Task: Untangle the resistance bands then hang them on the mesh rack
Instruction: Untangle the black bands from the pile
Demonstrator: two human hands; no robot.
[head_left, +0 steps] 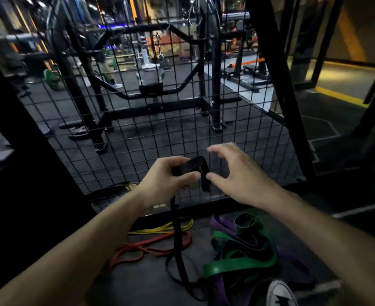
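White shoe point(280, 293) beside heaped green band point(239, 265); left hand point(171, 180) gripping black band point(192, 167) before mesh rack point(160, 120); right hand point(237, 173), fingers spread, holding nothing

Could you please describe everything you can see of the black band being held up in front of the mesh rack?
The black band is a flat, narrow, matte strap that looks like rubber. Its top end is folded into a loop gripped in the left hand, in front of the mesh rack. The right hand hovers open beside it. The rest hangs straight down and curls on the floor.
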